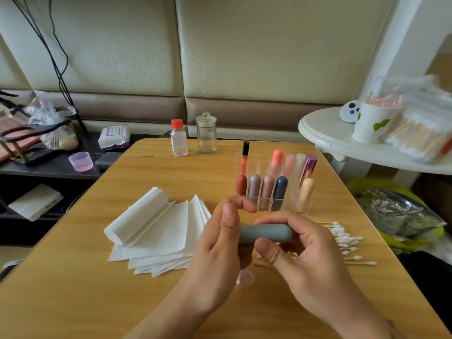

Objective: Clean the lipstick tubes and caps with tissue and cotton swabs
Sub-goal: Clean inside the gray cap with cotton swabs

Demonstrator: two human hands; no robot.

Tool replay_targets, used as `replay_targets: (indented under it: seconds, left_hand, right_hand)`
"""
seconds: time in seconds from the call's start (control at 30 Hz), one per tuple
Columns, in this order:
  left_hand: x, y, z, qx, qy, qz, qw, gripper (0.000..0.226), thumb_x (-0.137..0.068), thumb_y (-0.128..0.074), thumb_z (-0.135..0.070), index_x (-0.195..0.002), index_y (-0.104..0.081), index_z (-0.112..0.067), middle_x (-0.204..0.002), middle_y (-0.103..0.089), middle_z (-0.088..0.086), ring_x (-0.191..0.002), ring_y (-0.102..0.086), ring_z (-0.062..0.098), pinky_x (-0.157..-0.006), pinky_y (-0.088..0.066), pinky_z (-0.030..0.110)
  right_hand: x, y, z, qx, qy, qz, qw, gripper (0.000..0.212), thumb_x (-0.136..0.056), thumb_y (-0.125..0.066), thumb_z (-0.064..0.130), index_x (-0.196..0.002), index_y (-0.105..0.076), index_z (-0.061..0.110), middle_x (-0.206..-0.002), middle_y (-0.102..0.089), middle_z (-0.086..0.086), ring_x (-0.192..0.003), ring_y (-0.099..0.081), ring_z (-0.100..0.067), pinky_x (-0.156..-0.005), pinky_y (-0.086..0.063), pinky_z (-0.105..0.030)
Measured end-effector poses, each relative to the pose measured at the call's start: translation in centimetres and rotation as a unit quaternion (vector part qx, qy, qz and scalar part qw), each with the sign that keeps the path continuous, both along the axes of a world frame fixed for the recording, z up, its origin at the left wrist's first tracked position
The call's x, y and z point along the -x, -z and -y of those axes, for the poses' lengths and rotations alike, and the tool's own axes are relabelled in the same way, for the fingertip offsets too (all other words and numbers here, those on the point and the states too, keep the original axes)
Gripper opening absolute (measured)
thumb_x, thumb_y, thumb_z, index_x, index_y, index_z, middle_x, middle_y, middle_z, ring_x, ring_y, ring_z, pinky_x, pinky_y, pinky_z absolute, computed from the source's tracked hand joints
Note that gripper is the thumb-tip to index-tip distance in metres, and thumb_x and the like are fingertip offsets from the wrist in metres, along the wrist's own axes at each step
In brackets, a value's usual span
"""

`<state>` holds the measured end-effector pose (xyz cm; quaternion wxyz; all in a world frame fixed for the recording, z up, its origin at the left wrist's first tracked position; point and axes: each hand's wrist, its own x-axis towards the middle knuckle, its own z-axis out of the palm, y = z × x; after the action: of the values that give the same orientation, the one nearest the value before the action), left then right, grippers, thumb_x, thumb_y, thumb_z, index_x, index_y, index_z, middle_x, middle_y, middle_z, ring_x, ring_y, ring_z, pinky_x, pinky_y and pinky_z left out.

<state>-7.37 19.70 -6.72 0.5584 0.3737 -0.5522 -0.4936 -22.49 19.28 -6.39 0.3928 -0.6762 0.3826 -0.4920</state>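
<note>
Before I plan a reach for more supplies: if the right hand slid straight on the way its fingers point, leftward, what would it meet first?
The right hand, gripping the grey lipstick tube, would almost at once meet the left hand holding the tube's other end; beyond lie the tissue sheets. Depth is unclear.

We see a grey-blue lipstick tube (pixel 265 233) lying crosswise above the table, capped, its rounded end to the right. Behind it a clear acrylic organizer (pixel 269 204) holds more lipsticks (pixel 267 189) upright in its slots: red, mauve, dusty pink and navy in front, coral, pale pink, white, metallic purple and peach behind and beside. A tissue roll (pixel 137 214) rests on fanned tissue sheets (pixel 168 241) to the left. Cotton swabs (pixel 347 238) lie scattered to the right.
</note>
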Motion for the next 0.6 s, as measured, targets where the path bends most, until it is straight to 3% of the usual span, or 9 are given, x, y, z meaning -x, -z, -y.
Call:
replay_targets:
  seconds: [0.1, 0.2, 0.27, 0.4, 0.5, 0.6]
  left_hand:
    - [0.1, 0.2, 0.5, 0.05, -0.047, -0.004, 0.998, 0.054, -0.083, -0.035, -0.079, -0.101, -0.059, -0.034, -0.061, -0.038, 0.008, -0.055, -0.039, 0.013, -0.052, -0.035, 0.023]
    - [-0.4, 0.4, 0.9, 0.087, -0.11, 0.029, 0.99, 0.044, -0.085, -0.042, -0.074, -0.101, -0.059, -0.036, -0.062, -0.041, -0.009, -0.057, -0.037, 0.006, -0.055, -0.035, 0.018]
    - [-0.7, 0.4, 1.1, 0.085, -0.129, 0.033, 0.987, 0.035, -0.086, -0.044, -0.066, -0.099, -0.06, -0.038, -0.061, -0.043, -0.011, -0.058, -0.038, 0.006, -0.054, -0.035, 0.019]
    - [-0.7, 0.3, 1.1, 0.08, -0.121, 0.049, 0.988, 0.03, -0.085, -0.045, -0.063, -0.098, -0.059, -0.04, -0.06, -0.04, -0.01, -0.058, -0.036, 0.009, -0.055, -0.033, 0.025]
    - [-0.7, 0.6, 1.0, 0.088, -0.121, 0.092, 0.984, 0.032, -0.086, -0.043, -0.063, -0.102, -0.058, -0.039, -0.06, -0.042, -0.008, -0.058, -0.038, 0.012, -0.057, -0.034, 0.038]
    - [-0.6, 0.7, 1.0, 0.094, -0.116, 0.107, 0.983, 0.037, -0.086, -0.043, -0.066, -0.105, -0.058, -0.038, -0.059, -0.042, -0.008, -0.058, -0.039, 0.012, -0.057, -0.035, 0.039]
  right_hand:
    - [0.2, -1.1, 0.2, -0.029, 0.014, 0.099, 0.995, 0.02, -0.074, -0.079, 0.024, -0.094, -0.076, 0.026, -0.094, -0.073, 0.004, -0.074, -0.069, -0.016, -0.062, -0.06, -0.026]
    - [1.9, -2.0, 1.4, 0.029, 0.13, 0.096, 0.986, 0.034, -0.071, -0.078, 0.019, -0.103, -0.069, 0.026, -0.098, -0.073, 0.006, -0.084, -0.07, -0.008, -0.069, -0.057, -0.019]
    - [3.3, -2.6, 2.6, 0.077, 0.236, -0.011, 0.969, 0.041, -0.076, -0.082, 0.019, -0.107, -0.057, 0.028, -0.095, -0.071, 0.009, -0.081, -0.068, -0.007, -0.068, -0.056, -0.02]
    - [4.7, -4.0, 4.9, 0.109, 0.347, -0.296, 0.883, 0.049, -0.081, -0.08, 0.03, -0.104, -0.038, 0.038, -0.094, -0.061, 0.021, -0.061, -0.054, -0.004, -0.049, -0.041, -0.025]
    - [4.4, -4.7, 5.9, 0.114, 0.34, -0.424, 0.831, 0.033, -0.086, -0.074, 0.042, -0.108, -0.05, 0.036, -0.093, -0.063, 0.019, -0.065, -0.051, -0.008, -0.049, -0.036, -0.023]
    - [4.1, -3.7, 6.8, 0.184, 0.324, -0.46, 0.806, 0.041, -0.082, -0.079, 0.04, -0.118, -0.061, 0.033, -0.113, -0.064, 0.015, -0.088, -0.058, -0.01, -0.055, -0.04, -0.023]
